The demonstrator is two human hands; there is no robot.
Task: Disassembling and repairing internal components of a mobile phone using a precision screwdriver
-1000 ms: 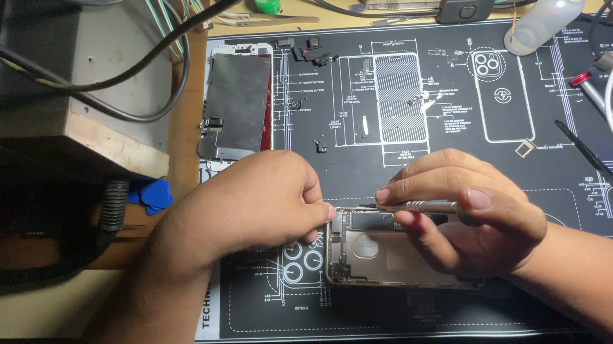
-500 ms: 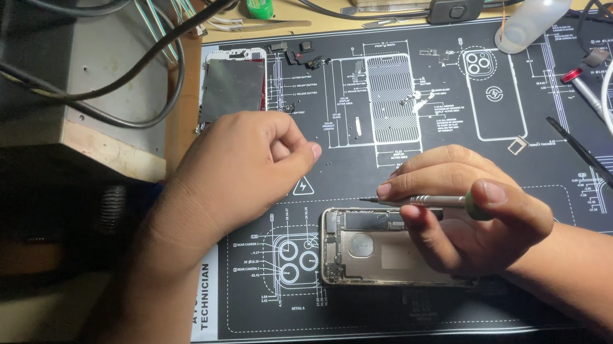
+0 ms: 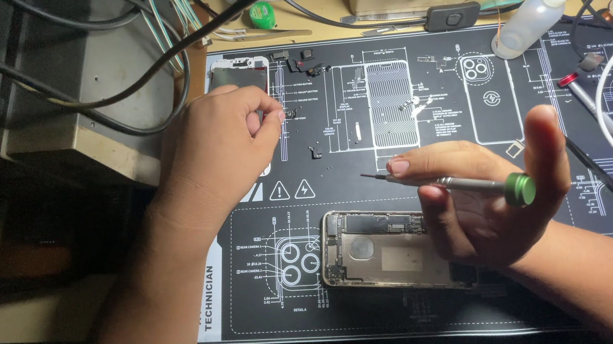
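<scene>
An opened phone body with its insides showing lies on a black repair mat printed with white diagrams. My right hand hovers just above its right end and grips a thin metal screwdriver with a green cap, tip pointing left. My left hand is up at the mat's left side, fingers pinched together near several tiny parts. It covers most of a detached phone screen. Whether the pinched fingers hold a screw is too small to tell.
Black cables and green-white wires cross the upper left over a grey box. A white squeeze bottle, a green tape roll, a power strip and spare tools sit along the mat's top and right.
My left hand has moved from the phone body up and left to the small parts by the screen. My right hand has lifted the screwdriver off the phone.
</scene>
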